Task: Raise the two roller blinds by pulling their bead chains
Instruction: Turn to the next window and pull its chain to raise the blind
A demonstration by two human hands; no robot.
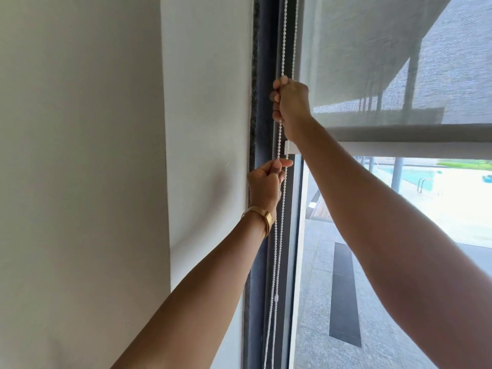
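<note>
White bead chains hang along the dark window frame. My right hand is fisted around a chain high up. Below it my left hand, with a gold bracelet at the wrist, pinches the same chain between thumb and fingers. A grey mesh roller blind covers the upper part of the window, its bottom bar a bit below my right hand. Just beneath sits the white bottom bar of a second blind. Further down the chains hang loose.
A white wall fills the left half, with a corner edge near the frame. Through the bare lower glass I see a paved terrace and a pool outside.
</note>
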